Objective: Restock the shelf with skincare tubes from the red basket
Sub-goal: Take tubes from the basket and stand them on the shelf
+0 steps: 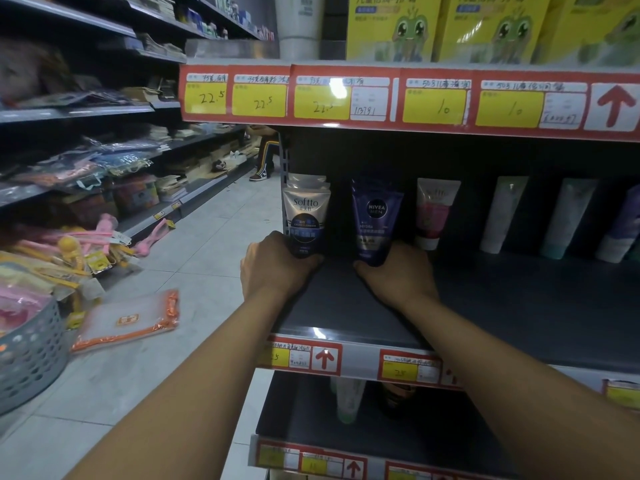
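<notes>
A person reaches both bare arms into a dark shop shelf (502, 306), each hand at the foot of an upright skincare tube. The left hand (273, 265) wraps its fingers around the cap end of a silver-and-navy Softto cleanser tube (306, 220), the front one of a short row standing at the shelf's left end. The right hand (398, 275) closes around the base of a purple Nivea Men tube (375, 220), which stands just beside the Softto row (the fingertips are hidden behind the tube). Further right, well apart, stand a pink-and-white tube (434, 213) and several pale tubes (505, 213). Red-and-yellow price tags (346, 97) line the shelf edge above. A grey perforated basket (31, 358) sits on the floor at the left; the red basket is out of view.
</notes>
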### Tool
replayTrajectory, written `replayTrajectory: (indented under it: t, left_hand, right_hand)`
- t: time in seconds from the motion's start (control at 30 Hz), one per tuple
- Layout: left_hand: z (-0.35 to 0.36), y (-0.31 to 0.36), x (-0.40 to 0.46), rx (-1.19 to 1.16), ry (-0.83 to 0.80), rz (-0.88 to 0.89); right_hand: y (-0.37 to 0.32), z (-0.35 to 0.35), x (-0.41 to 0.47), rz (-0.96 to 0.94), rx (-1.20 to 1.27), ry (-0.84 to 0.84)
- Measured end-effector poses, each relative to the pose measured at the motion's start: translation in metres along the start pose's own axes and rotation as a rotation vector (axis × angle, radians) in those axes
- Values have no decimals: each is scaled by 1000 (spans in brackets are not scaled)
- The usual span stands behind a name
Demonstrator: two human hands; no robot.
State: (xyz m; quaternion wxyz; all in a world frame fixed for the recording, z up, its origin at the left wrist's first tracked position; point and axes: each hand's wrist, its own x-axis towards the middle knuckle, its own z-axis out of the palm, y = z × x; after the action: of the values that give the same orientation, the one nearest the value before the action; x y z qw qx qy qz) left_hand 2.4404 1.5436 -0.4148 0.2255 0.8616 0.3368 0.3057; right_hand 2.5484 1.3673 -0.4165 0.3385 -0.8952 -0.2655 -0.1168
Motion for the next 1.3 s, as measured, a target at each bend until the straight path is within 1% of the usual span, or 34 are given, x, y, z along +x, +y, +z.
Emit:
replayTrajectory:
  t: [0.23, 0.4, 0.47, 0.53, 0.63, 0.73, 0.8, 1.07, 1.3]
  left_hand:
    - [-2, 1, -3, -24, -39, -11]
    - [-11, 6, -12, -13, -120, -31]
    - [-18, 9, -15, -13, -130, -43]
    - [-25, 13, -20, 36, -122, -43]
    - [-37, 20, -25, 129, -98, -21]
    - [-49, 30, -36, 175, -120, 22]
    - [-56, 38, -49, 193, -105, 54]
    - [-74, 75, -107, 157, -90, 144]
    - [-80, 112, -160, 149, -84, 221]
  right_hand:
    - [3, 1, 1, 9, -50, -22]
    - [3, -5, -4, -21, -115, -107]
    - [3, -9, -8, -39, -121, -136]
    - [4, -16, -15, -51, -95, -142]
    - [8, -30, -26, -89, -76, -150]
    - [13, -47, -37, -75, -90, -159]
    - [16, -58, -46, -77, -117, -160]
    - [21, -103, -87, -109, -182, -143]
    - [30, -146, -125, -120, -202, -79]
